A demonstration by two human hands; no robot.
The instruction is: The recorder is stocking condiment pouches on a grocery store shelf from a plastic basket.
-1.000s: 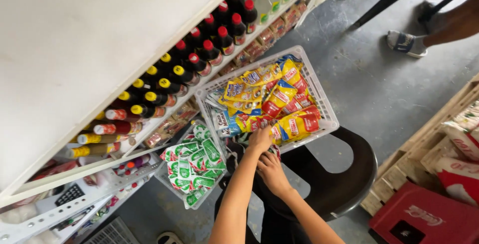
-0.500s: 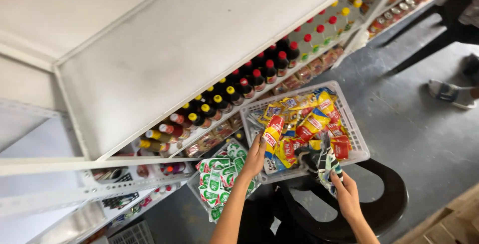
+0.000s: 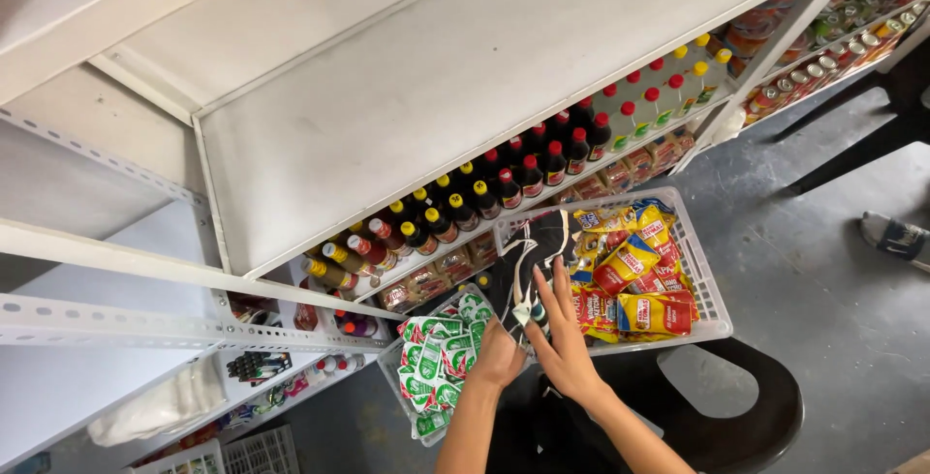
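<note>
A white wire basket [image 3: 715, 302] sits on a black stool [image 3: 751, 414], full of yellow and red snack packets [image 3: 635, 280]. A bunch of black packets with white markings [image 3: 531, 259] lies at the basket's left end. My right hand [image 3: 562, 334] rests flat on the lower part of that bunch, fingers spread. My left hand [image 3: 499, 356] is curled at the bunch's near end, by the basket's near left corner, with its fingertips hidden. A smaller basket of green and white sachets [image 3: 434, 360] lies just left of my left hand.
White metal shelving [image 3: 436, 77] fills the left and top. Rows of dark bottles with yellow and red caps [image 3: 504, 183] stand on the shelf behind the basket. Another person's shoe [image 3: 896, 238] is on the grey floor at the right. Small baskets [image 3: 242, 450] sit low left.
The view has swung left and up. My right hand came in from the basket's right side to its left end, and the black packets now lie there. My left hand dropped from the snack packets.
</note>
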